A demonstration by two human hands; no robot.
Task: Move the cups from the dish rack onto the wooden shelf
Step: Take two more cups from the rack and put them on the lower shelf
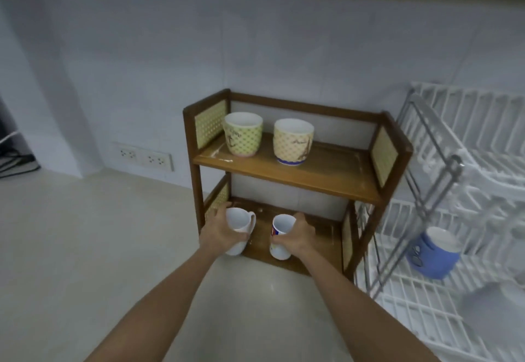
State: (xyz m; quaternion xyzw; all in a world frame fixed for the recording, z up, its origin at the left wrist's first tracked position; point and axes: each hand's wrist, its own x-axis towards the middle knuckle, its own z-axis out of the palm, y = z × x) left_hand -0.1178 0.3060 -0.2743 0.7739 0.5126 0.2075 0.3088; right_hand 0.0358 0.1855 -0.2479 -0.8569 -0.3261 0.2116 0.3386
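A two-tier wooden shelf (326,180) stands against the tiled wall. On its top board sit a green patterned cup (243,134) and a yellow patterned cup (293,142), both upright. My left hand (217,232) grips a plain white cup (240,226) at the left front of the lower board. My right hand (298,238) grips a white cup with red and blue print (279,233) at the lower board's middle. A blue cup (433,252) stays in the white dish rack (466,185) on the right.
The shelf and rack stand on a pale countertop (99,233). Two wall sockets (143,157) sit low on the wall to the left, with dark cables (14,160) at the far left edge. A grey object (494,310) lies low in the rack.
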